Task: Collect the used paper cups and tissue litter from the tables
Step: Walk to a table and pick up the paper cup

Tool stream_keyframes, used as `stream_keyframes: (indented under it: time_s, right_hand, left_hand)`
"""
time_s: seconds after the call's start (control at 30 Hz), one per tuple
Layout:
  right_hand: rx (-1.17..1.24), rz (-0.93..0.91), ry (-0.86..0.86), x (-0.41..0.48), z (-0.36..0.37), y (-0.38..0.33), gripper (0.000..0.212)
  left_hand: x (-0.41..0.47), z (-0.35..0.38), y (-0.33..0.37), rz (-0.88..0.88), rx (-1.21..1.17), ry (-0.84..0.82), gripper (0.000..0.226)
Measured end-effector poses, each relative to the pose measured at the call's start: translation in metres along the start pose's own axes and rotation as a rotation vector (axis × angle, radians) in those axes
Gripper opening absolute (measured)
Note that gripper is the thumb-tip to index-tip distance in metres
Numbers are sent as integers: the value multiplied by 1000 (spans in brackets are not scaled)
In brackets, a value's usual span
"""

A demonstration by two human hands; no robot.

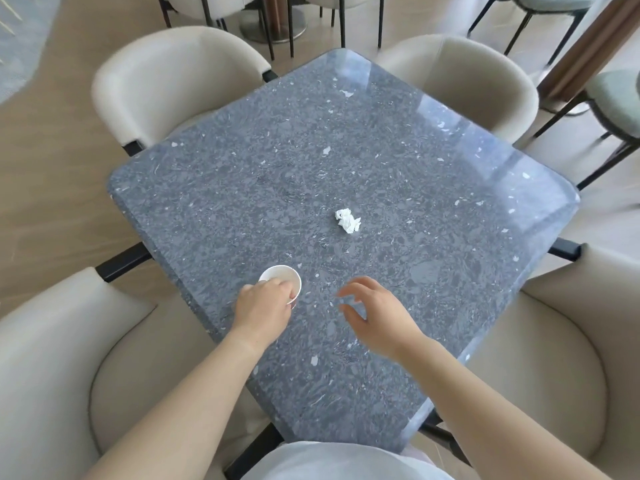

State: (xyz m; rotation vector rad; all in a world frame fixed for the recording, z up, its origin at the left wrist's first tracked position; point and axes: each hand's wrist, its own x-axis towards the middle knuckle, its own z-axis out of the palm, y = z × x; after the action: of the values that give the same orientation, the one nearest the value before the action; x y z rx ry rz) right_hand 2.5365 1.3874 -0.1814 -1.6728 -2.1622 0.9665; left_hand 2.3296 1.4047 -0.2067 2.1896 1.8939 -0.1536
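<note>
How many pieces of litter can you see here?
2. A paper cup by the table's near-left edge, gripped by the left hand; a crumpled tissue lying alone near the middle, beyond the right hand.

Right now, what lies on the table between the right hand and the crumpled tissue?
Only bare table between right hand and tissue, in the head view.

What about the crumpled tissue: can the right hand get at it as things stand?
Probably yes. The right hand is open and empty, and the crumpled tissue lies beyond it on the table with nothing between. The left hand, gripping the paper cup, is clear of that path.
</note>
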Motion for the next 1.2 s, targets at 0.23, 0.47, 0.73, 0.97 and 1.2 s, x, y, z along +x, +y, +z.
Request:
stream_keyframes:
  time_s: [0.23,0.47,0.73,0.97,1.2]
  right_hand:
    - [0,47,30,8,-14,19,25]
    - [-7,100,50,4,-24,38,29]
    - [-40,125,50,10,-33,55,31]
    - [-52,105,60,25,-44,59,30]
    - [-51,79,80,51,-53,61,28]
  left_hand:
    - [17,0,32,166,24,131,14]
    - [23,5,60,256,110,152,12]
    - [37,-4,76,397,243,175,18]
    - [44,-14,63,308,-138,23,33]
    - [69,-32,57,211,-239,99,23]
